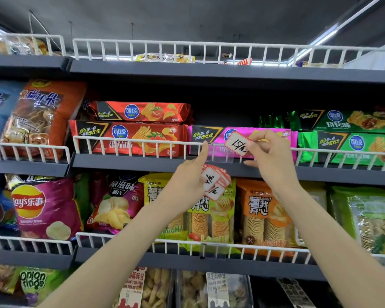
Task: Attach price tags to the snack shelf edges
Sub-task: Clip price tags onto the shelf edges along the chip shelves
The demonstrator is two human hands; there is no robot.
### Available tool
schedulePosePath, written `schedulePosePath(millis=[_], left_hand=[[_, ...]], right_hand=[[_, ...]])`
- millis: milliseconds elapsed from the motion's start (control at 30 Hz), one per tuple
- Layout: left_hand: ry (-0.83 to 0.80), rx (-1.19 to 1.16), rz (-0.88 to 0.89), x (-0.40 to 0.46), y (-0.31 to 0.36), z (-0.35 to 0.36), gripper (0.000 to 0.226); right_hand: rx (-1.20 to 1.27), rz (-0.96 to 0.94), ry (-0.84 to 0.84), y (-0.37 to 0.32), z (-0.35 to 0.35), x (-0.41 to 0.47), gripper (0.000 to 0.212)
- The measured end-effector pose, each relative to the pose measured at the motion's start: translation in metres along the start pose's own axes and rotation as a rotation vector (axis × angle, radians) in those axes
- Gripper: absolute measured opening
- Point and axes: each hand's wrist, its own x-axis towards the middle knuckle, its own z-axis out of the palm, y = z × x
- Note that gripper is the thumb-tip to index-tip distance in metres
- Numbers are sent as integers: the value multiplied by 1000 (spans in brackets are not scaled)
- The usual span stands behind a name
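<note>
The person is midway through fitting one tag (237,143) to the middle shelf. The right hand (270,155) pinches that tag by its right end between thumb and fingertips, holding it in front of the white wire rail (142,142) and the pink snack pack (211,135) behind it. Just below the tag a clear plastic holder (220,155) hangs on the rail, and this looks like where the tag is meant to go.

The left hand (190,181) grips a small fan of spare tags (213,180) in its curled fingers, while its index finger (203,150) is stretched upward, its tip at the rail beside the holder's left edge, seemingly steadying it.

The tag is a rounded rectangle with a red border and handwritten figures. Its written face is turned toward the person. Its long axis runs roughly left to right but is tilted, the left end higher and the right end dropping toward the gripping fingers, so it is not yet square with the rail.

Judging from this, the next move calls for levelling the tag to match the holder, then sliding it in while the left finger keeps the holder from swinging. A second clear holder (207,250) waits on the rail of the shelf below.
</note>
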Motion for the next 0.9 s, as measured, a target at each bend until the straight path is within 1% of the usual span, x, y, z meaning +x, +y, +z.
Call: schedulePosePath(millis=[67, 167, 267, 367, 433, 567, 767, 900], left_hand=[[31, -122, -31, -4, 4, 1, 74], [55, -220, -37, -8, 9, 2, 66], [71, -302, -87, -9, 13, 3, 65], [136, -361, -92, -6, 12, 3, 64], [151, -368, -95, -4, 10, 2, 62], [110, -418, -72, -3, 9, -1, 62], [77, -403, -64, -3, 3, 5, 66], [82, -471, -106, -6, -6, 3, 63]], right_hand=[[-31, -49, 18, 3, 3, 2, 2], [-145, -175, 46, 3, 5, 5, 4], [-223, -282, 43, 0, 9, 7, 4], [-261, -334, 17, 0, 11, 7, 4], [-274, -361, 8, 1, 12, 8, 2], [-321, -391, 4, 0, 13, 11, 5], [-323, -380, -49, -3, 10, 21, 6], [-342, -372, -73, -6, 9, 25, 5]])
